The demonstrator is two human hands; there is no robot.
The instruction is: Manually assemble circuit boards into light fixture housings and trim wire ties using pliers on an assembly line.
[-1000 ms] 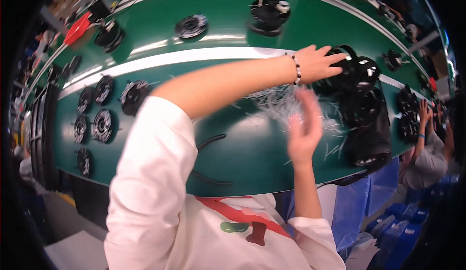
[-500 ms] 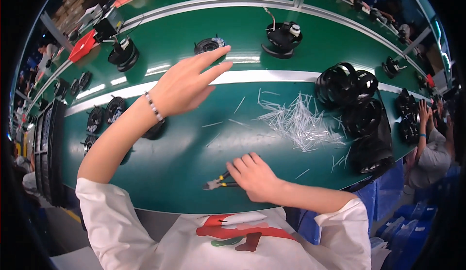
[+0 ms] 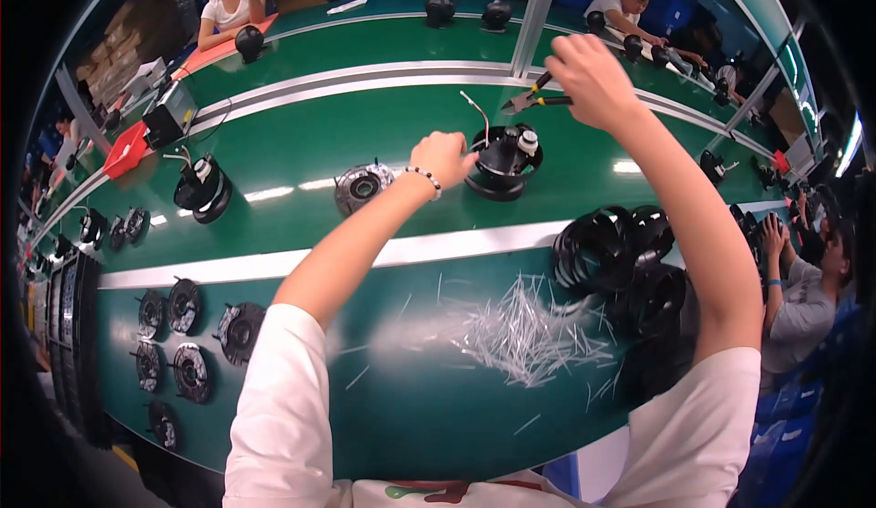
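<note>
My right hand is raised over the far side of the bench, closed around a pair of diagonal cutters with black and yellow handles. The jaws point left, above a round black motor housing. That housing has a white cylindrical part on top and a wire standing up at its left. At the housing's left edge, my left hand has its fingers curled and its thumb at the rim. A flat black ring-shaped part lies just left of my left hand.
White thin plastic strips lie heaped on the near bench. Black round housings are stacked right of them, and several flat ring parts lie at left. Another housing stands far left. A metal frame post rises beyond; co-workers sit around.
My right hand has lifted the cutters from the near bench to beside the motor housing. My left hand has moved to that housing, its fingers now curled. The view has tilted up.
</note>
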